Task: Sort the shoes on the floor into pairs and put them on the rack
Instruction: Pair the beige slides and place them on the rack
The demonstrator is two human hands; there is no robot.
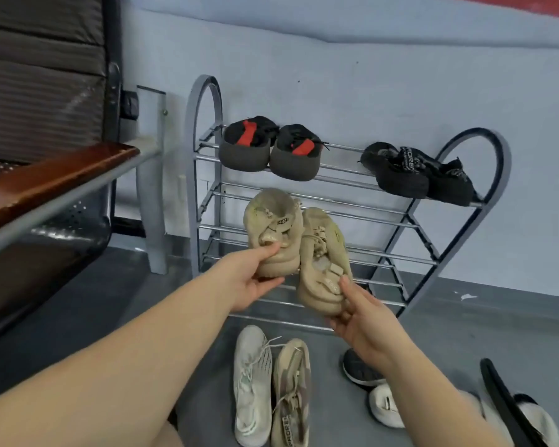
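Note:
A grey metal shoe rack (pixel 362 214) with several tiers stands against the wall. Its top tier carries a black-and-red pair (pixel 268 150) on the left and a black pair (pixel 417 175) on the right. In front of the middle tiers I hold two beige sneakers side by side. My left hand (pixel 255 275) grips the heel of the left beige sneaker (pixel 275 227). My right hand (pixel 362 317) grips the heel of the right beige sneaker (pixel 323 266). On the floor below lie a white sneaker (pixel 250 385), a tan sneaker (pixel 291 391), a dark grey shoe (pixel 359 369) and a white shoe (pixel 383 406).
A metal bench (pixel 46 195) with a wooden armrest stands at the left, close to the rack. A black-and-white sandal (pixel 526 417) lies at the lower right. The floor is grey, the wall pale blue.

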